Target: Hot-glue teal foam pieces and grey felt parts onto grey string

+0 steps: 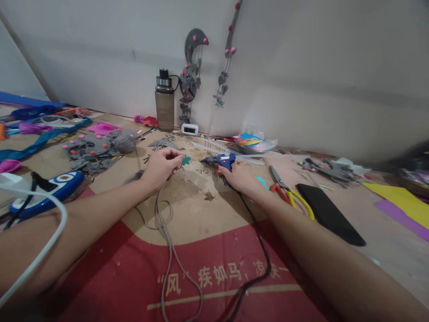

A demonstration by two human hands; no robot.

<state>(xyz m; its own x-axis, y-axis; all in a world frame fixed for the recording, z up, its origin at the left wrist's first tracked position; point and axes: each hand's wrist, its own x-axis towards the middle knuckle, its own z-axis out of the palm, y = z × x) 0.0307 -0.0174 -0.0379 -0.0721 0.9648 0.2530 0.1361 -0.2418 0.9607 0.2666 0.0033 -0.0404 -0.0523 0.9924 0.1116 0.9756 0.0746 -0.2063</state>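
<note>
A bottle (165,107) stands beside a white-framed display (189,129).

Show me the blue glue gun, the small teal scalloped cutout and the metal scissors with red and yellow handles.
Blue glue gun (227,163): head view, its blue body.
Teal cutout (187,160): head view, middle of its face.
Metal scissors (282,182): head view, blades near the handles.

Teal cutout (187,160); blue glue gun (227,162) (black cord (267,258)).
</note>
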